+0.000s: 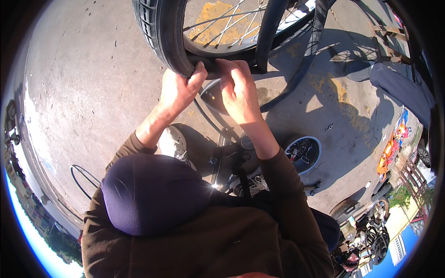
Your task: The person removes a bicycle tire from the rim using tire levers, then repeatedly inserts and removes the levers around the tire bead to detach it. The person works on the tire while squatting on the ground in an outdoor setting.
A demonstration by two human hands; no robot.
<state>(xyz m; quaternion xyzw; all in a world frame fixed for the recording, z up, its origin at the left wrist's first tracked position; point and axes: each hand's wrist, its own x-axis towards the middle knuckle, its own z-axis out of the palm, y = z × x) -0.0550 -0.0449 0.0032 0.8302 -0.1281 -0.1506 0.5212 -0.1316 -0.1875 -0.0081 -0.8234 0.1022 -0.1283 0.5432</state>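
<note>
A black tyre (160, 34) is seen at 12 o'clock, its lower edge set between both hands. That edge is grasped by the left hand (180, 92) at 11 o'clock, the thumb laid along it and the other fingertips mostly hidden. At 12 o'clock, dark rubber (209, 66) beside the tyre edge is held in the curled fingers of the right hand (241, 95); whether it is tyre or tube cannot be told. Just above the hands, thin spokes (225, 28) are framed by the wheel. A long black rubber loop (309, 60) is draped at 1 o'clock, well clear of the fingertips. Farther out, a bucket (320, 155) with small parts is placed at 3 o'clock, and another person's leg (398, 83) is seen at 2 o'clock.
</note>
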